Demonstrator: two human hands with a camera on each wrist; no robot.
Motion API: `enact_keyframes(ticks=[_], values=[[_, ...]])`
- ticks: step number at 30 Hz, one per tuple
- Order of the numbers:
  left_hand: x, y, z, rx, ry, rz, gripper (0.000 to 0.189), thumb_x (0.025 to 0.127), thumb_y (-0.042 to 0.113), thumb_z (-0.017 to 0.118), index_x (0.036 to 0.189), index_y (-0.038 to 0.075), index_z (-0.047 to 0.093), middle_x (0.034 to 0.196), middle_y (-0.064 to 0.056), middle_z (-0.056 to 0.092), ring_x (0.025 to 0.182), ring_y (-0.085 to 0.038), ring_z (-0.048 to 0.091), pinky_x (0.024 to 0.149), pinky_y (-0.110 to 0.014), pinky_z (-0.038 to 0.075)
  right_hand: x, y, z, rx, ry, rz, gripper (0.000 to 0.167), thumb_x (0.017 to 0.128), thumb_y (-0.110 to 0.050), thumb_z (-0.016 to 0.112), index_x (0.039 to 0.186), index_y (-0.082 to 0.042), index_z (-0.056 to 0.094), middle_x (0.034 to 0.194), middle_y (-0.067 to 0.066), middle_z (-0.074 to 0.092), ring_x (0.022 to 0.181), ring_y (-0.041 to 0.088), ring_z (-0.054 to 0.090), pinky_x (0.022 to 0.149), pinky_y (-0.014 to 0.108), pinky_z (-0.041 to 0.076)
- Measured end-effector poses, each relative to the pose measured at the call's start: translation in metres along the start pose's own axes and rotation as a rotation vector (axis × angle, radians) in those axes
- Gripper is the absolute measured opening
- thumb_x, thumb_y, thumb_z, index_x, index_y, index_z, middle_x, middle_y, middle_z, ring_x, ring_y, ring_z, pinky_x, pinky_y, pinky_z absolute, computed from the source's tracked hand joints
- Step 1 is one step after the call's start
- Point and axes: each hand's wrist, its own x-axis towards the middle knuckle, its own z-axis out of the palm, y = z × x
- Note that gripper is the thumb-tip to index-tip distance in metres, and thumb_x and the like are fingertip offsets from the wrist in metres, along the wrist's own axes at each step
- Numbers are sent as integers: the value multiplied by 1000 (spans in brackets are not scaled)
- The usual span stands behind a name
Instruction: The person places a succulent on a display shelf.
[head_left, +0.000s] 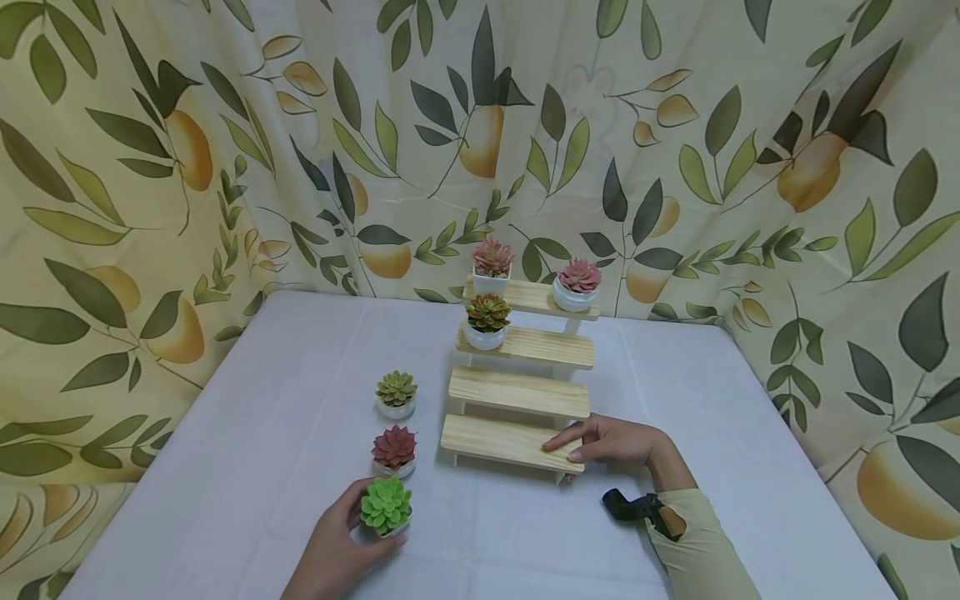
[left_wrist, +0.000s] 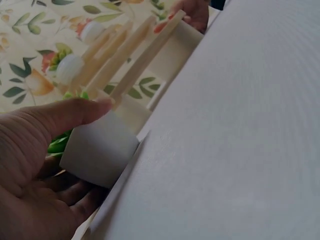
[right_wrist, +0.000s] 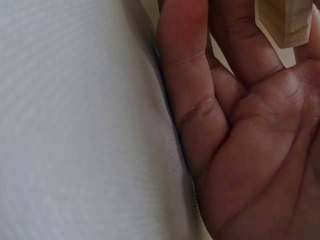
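My left hand (head_left: 347, 533) grips a bright green potted succulent (head_left: 386, 505) at the table's front left. In the left wrist view, thumb and fingers lie around its white pot (left_wrist: 100, 147), which is tilted in that view and close over the cloth. A four-step wooden display stand (head_left: 517, 392) stands mid-table. My right hand (head_left: 618, 442) holds the right end of its lowest step, with fingertips on top and other fingers below the board. The board's end (right_wrist: 297, 25) shows between the fingers in the right wrist view.
A dark red succulent (head_left: 394, 450) and an olive-green one (head_left: 396, 392) stand left of the stand. Its top step bears two pink succulents, one at left (head_left: 492, 262) and one at right (head_left: 577, 283). A red-green succulent (head_left: 487, 319) sits on the step below. Behind hangs a leaf-patterned curtain (head_left: 420, 225).
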Motion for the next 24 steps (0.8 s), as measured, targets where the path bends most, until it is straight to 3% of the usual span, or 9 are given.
enact_keyframes(ticks=[5, 12, 19, 24], values=[[0, 4, 4, 42, 21, -34, 77, 71, 26, 98, 134, 4, 59, 130, -9, 65, 124, -33, 60, 103, -55, 49, 0, 0, 0, -6, 9, 13, 34, 105, -3, 57, 138, -4, 66, 144, 5, 61, 131, 13, 50, 106, 25, 43], [-1, 5, 4, 72, 52, 22, 73, 72, 19, 97, 132, 1, 59, 129, -12, 66, 123, -34, 61, 102, -53, 51, -1, 2, -1, -22, 20, 23, 34, 105, -4, 58, 137, -5, 67, 144, 6, 61, 130, 13, 50, 105, 26, 43], [-3, 5, 4, 85, 83, 18, 72, 71, 19, 98, 130, 0, 60, 127, -12, 65, 120, -31, 62, 99, -50, 53, -1, 3, -1, 2, 6, 7, 35, 105, -3, 57, 138, -4, 66, 145, 6, 60, 130, 14, 50, 105, 26, 43], [-4, 5, 4, 66, 67, 16, 68, 71, 18, 97, 128, 3, 63, 125, -10, 67, 119, -30, 63, 99, -47, 54, 0, 2, 0, 13, 4, 6, 35, 105, -3, 57, 138, -3, 66, 145, 6, 60, 129, 14, 51, 105, 26, 43]])
